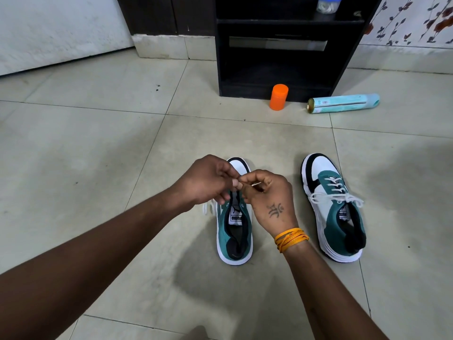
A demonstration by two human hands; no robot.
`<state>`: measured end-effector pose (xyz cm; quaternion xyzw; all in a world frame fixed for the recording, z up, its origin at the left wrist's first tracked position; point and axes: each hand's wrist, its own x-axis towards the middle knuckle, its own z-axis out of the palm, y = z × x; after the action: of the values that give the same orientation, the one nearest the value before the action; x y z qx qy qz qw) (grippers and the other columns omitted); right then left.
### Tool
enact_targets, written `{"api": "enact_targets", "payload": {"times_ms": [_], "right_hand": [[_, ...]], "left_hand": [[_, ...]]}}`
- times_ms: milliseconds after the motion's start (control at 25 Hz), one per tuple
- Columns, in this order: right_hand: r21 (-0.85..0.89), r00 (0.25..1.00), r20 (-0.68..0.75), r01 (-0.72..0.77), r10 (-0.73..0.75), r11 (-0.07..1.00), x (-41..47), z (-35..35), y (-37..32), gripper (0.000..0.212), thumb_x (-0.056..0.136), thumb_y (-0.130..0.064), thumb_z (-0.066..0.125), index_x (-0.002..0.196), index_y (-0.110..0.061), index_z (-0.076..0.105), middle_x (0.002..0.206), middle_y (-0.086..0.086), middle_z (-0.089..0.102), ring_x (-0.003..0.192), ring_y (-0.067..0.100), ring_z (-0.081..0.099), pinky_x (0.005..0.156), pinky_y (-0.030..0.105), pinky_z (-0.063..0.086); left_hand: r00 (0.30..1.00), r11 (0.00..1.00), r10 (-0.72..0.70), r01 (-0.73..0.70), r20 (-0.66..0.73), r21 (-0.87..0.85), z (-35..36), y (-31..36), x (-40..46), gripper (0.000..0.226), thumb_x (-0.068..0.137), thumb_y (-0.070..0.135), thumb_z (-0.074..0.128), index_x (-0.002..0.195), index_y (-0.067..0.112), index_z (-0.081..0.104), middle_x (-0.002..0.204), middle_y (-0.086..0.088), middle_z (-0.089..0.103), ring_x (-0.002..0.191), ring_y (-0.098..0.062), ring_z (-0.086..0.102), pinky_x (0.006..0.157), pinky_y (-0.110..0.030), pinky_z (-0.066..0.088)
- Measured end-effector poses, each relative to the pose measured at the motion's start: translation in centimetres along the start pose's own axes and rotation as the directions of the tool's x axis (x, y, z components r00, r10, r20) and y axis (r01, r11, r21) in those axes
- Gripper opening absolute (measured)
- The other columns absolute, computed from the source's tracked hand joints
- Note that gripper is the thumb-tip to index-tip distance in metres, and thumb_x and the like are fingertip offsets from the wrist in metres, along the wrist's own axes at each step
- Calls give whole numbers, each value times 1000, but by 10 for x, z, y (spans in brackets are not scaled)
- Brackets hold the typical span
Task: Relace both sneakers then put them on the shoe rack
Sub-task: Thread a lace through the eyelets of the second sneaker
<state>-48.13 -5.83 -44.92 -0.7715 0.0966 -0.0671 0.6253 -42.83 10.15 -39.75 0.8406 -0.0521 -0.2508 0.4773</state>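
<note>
Two teal, white and black sneakers stand on the tiled floor, toes pointing away from me. The left sneaker point(234, 231) lies under my hands. My left hand point(206, 181) and my right hand point(266, 195) meet above its tongue, fingertips pinching the white lace point(207, 207), part of which hangs off the shoe's left side. Most of its eyelets are hidden by my hands. The right sneaker point(335, 209) stands apart to the right, laced, with a loose bow. The black shoe rack point(282, 55) stands ahead against the wall.
An orange cylinder point(279, 97) stands on the floor just in front of the rack. A pale blue spray can point(343, 103) lies on its side to the right of it. A plastic container point(327, 3) sits on the rack's upper shelf.
</note>
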Motion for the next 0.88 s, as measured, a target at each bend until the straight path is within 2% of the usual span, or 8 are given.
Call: {"api": "enact_targets", "payload": {"times_ms": [200, 280, 360, 440, 560, 680, 800, 880], "right_hand": [[-42, 994, -110, -10, 6, 999, -4, 4, 10, 11, 85, -13, 80, 88, -24, 77, 84, -9, 75, 72, 14, 71, 75, 45, 61], [-92, 991, -129, -58, 46, 994, -8, 3, 11, 17, 81, -24, 74, 98, -28, 73, 95, -12, 73, 83, 9, 70, 82, 41, 60], [-247, 994, 13, -106, 112, 963, -13, 7, 12, 44, 73, -42, 68, 116, -36, 63, 113, -14, 63, 102, 7, 62, 90, 35, 54], [-421, 990, 90, -61, 109, 905, -18, 13, 20, 52, 75, -44, 67, 126, -37, 57, 119, -10, 55, 109, 10, 56, 90, 34, 50], [-535, 999, -31, 10, -32, 845, -18, 24, 33, 30, 95, -43, 54, 114, -22, 65, 106, 1, 61, 99, 24, 62, 80, 39, 53], [-551, 989, -90, 51, -120, 833, -21, 31, 45, 40, 96, -34, 37, 107, -12, 68, 99, 9, 65, 93, 31, 62, 76, 40, 50], [-536, 976, -148, 56, -160, 842, -21, 32, 50, 35, 97, -26, 37, 101, -9, 68, 94, 9, 66, 87, 32, 61, 74, 40, 49], [-519, 976, -142, 71, -168, 852, -20, 34, 50, 27, 96, -20, 42, 95, -9, 66, 92, 9, 65, 85, 31, 60, 74, 40, 48]], "left_hand": [[995, 986, 54, -39, -86, 163, 3, -10, 6, 4, 93, 11, 75, 89, 10, 77, 80, -10, 75, 57, -17, 69, 55, -28, 60], [978, 983, 83, -49, -192, 177, 6, -17, 12, 7, 91, 13, 76, 85, 15, 79, 76, -4, 74, 53, -11, 67, 49, -23, 53], [963, 978, 117, -68, -243, 199, 10, -20, 15, 7, 90, 14, 77, 85, 17, 80, 72, 5, 72, 50, 1, 62, 51, -15, 46], [953, 965, 158, -94, -257, 245, 19, -23, 20, 5, 87, 16, 79, 84, 19, 81, 70, 13, 70, 53, 5, 61, 57, -14, 44], [939, 931, 201, -95, -278, 351, 31, -30, 27, 7, 82, 19, 80, 79, 25, 80, 71, 15, 70, 68, -2, 65, 68, -20, 46], [936, 917, 227, -112, -269, 384, 39, -38, 30, 11, 78, 15, 73, 76, 25, 77, 73, 11, 72, 71, -7, 66, 67, -24, 48], [913, 868, 310, -159, -264, 471, 45, -46, 27, 8, 76, 15, 70, 73, 22, 74, 75, 10, 58, 69, -15, 60, 61, -29, 41], [916, 848, 299, -126, -268, 514, 47, -48, 31, 8, 80, 18, 70, 74, 22, 74, 81, 8, 52, 71, -19, 58, 61, -29, 36]]}}
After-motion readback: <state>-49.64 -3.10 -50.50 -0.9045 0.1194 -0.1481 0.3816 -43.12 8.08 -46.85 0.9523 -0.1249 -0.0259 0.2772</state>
